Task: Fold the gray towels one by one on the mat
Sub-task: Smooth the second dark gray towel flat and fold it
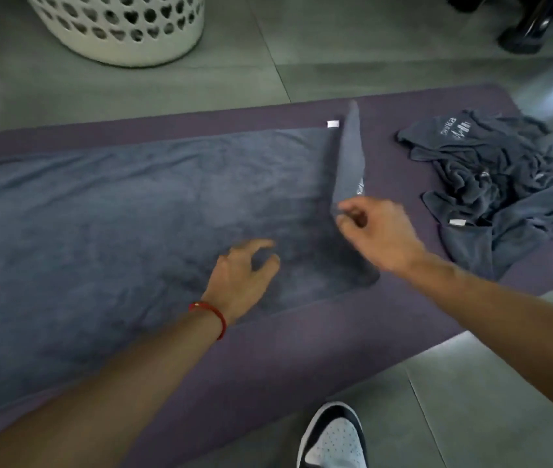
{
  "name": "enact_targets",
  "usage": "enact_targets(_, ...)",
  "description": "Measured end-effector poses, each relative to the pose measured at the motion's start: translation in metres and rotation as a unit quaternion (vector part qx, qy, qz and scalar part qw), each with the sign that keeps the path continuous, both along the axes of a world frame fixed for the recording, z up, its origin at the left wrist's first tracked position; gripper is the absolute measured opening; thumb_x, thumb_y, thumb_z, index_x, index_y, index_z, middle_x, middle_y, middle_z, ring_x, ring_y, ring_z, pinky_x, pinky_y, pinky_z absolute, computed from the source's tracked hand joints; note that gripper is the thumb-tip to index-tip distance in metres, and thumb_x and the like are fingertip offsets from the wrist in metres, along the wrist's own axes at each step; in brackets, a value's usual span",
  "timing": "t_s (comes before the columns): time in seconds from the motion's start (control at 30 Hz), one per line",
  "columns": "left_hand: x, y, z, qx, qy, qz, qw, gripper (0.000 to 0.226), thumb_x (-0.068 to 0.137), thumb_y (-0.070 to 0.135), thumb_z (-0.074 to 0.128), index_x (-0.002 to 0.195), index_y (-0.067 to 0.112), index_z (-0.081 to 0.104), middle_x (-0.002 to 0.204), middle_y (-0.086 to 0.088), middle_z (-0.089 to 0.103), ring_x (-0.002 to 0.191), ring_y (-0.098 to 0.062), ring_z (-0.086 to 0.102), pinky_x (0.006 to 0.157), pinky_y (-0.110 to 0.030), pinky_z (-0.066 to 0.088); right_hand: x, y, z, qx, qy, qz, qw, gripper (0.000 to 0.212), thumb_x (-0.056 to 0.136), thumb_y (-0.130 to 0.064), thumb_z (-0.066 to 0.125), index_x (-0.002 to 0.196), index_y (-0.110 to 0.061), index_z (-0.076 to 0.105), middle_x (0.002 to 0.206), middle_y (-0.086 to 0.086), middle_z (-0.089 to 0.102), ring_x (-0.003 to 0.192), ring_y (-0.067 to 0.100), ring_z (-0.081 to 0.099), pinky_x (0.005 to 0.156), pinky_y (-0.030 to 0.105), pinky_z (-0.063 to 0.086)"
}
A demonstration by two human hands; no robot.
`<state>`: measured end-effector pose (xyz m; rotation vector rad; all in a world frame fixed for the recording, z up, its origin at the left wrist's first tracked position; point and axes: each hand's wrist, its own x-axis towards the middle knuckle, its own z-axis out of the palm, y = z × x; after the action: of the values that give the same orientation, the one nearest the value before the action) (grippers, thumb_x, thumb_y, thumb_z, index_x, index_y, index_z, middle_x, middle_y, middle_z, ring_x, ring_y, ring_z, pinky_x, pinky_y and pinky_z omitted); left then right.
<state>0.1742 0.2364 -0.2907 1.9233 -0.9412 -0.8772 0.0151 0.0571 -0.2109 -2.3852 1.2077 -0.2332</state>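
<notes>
Gray towel [116,211] lay spread on mat [302,349]. Right hand [375,231] pinched towel's raised right edge. Left hand [243,268] hovered above towel, fingers loosely curled, holding nothing. Crumpled towel pile [501,184] right of towel.

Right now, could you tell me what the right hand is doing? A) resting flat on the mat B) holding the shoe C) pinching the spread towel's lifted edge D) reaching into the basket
C: the right hand pinches the raised right edge of the spread towel.
</notes>
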Motion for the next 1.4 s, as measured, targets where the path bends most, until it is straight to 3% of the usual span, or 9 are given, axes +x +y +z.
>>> enact_targets(0.1, 0.02, 0.026, 0.025, -0.006, 0.39, 0.203, 0.898, 0.033, 0.1, 0.041, 0.047, 0.101, 0.016, 0.069, 0.105, -0.013, 0.073, 0.084, -0.024, 0.069, 0.071, -0.036, 0.058, 0.061, 0.076, 0.007, 0.003, -0.037, 0.183, 0.982, 0.019, 0.09, -0.02, 0.07, 0.107, -0.013, 0.075, 0.094, 0.004, 0.073, 0.081, 0.016, 0.065, 0.082, 0.026, 0.049)
enact_targets(0.2, 0.045, 0.083, 0.026, -0.027, 0.504, 0.277, 0.818, 0.043, 0.1, 0.05, 0.042, 0.098, 0.014, 0.066, 0.092, -0.01, 0.073, 0.074, -0.023, 0.07, 0.063, -0.036, 0.059, 0.104, 0.142, 0.003, 0.053, 0.018, 0.331, 0.942, 0.034, 0.094, -0.032, 0.063, 0.124, -0.017, 0.067, 0.109, 0.003, 0.068, 0.103, 0.023, 0.064, 0.091, 0.034, 0.048)
enact_targets(0.4, 0.063, 0.152, 0.009, 0.043, 0.342, 0.354, 0.869, 0.01, 0.095, -0.003, 0.059, 0.101, 0.002, 0.065, 0.09, -0.019, 0.069, 0.058, -0.021, 0.07, 0.055, -0.031, 0.06, 0.182, 0.146, -0.011, 0.041, 0.111, 0.369, 0.922, 0.025, 0.093, -0.024, 0.057, 0.114, -0.019, 0.069, 0.114, 0.002, 0.07, 0.107, 0.023, 0.063, 0.093, 0.034, 0.049)
enact_targets(0.6, 0.057, 0.176, 0.012, 0.132, 0.098, 0.303, 0.939, 0.013, 0.085, 0.001, 0.06, 0.086, 0.01, 0.069, 0.075, -0.015, 0.074, 0.054, -0.016, 0.072, 0.056, -0.028, 0.061, 0.247, 0.088, -0.051, -0.016, 0.176, 0.251, 0.952, 0.032, 0.094, -0.023, 0.056, 0.124, -0.014, 0.062, 0.131, 0.014, 0.062, 0.121, 0.033, 0.058, 0.098, 0.038, 0.048)
enact_targets(0.83, 0.069, 0.21, -0.002, 0.154, 0.065, 0.295, 0.941, 0.004, 0.087, 0.007, 0.066, 0.086, 0.011, 0.065, 0.069, -0.007, 0.072, 0.057, -0.011, 0.072, 0.062, -0.035, 0.062, 0.298, 0.043, -0.07, -0.018, 0.159, 0.231, 0.96, 0.071, 0.095, -0.026, 0.057, 0.157, -0.02, 0.023, 0.164, 0.006, 0.022, 0.147, 0.029, 0.032, 0.116, 0.048, 0.034)
enact_targets(0.97, 0.076, 0.213, -0.007, 0.152, 0.088, 0.301, 0.937, 0.011, 0.091, 0.023, 0.069, 0.085, 0.014, 0.067, 0.066, -0.004, 0.072, 0.055, -0.009, 0.067, 0.062, -0.031, 0.059, 0.325, 0.027, -0.088, 0.002, 0.164, 0.221, 0.961, 0.073, 0.099, -0.033, 0.051, 0.16, -0.018, 0.013, 0.167, 0.007, 0.013, 0.153, 0.028, 0.019, 0.119, 0.052, 0.028)
enact_targets(1.07, 0.079, 0.212, -0.01, 0.149, 0.09, 0.308, 0.935, 0.02, 0.094, 0.035, 0.066, 0.083, 0.018, 0.068, 0.063, -0.004, 0.071, 0.048, -0.006, 0.062, 0.053, -0.022, 0.051, 0.341, 0.021, -0.096, -0.023, 0.149, 0.167, 0.974, 0.064, 0.1, -0.04, 0.05, 0.152, -0.011, 0.028, 0.159, 0.018, 0.029, 0.147, 0.037, 0.029, 0.116, 0.054, 0.03)
enact_targets(1.23, 0.081, 0.212, -0.014, 0.147, 0.035, 0.328, 0.932, 0.012, 0.095, 0.02, 0.066, 0.084, 0.016, 0.068, 0.061, 0.0, 0.069, 0.047, -0.002, 0.063, 0.05, -0.01, 0.044, 0.352, 0.011, -0.089, -0.084, 0.193, 0.086, 0.974, 0.07, 0.097, -0.055, 0.049, 0.145, -0.005, 0.041, 0.146, 0.023, 0.048, 0.139, 0.04, 0.04, 0.115, 0.055, 0.024)
enact_targets(1.4, 0.08, 0.217, -0.011, 0.118, 0.002, 0.329, 0.937, 0.012, 0.094, 0.016, 0.067, 0.082, 0.013, 0.069, 0.059, 0.0, 0.067, 0.048, -0.002, 0.062, 0.051, -0.008, 0.042, 0.35, 0.013, -0.092, -0.071, 0.179, 0.079, 0.978, 0.04, 0.094, -0.033, 0.054, 0.127, -0.01, 0.061, 0.134, 0.02, 0.058, 0.129, 0.038, 0.052, 0.118, 0.057, 0.015)
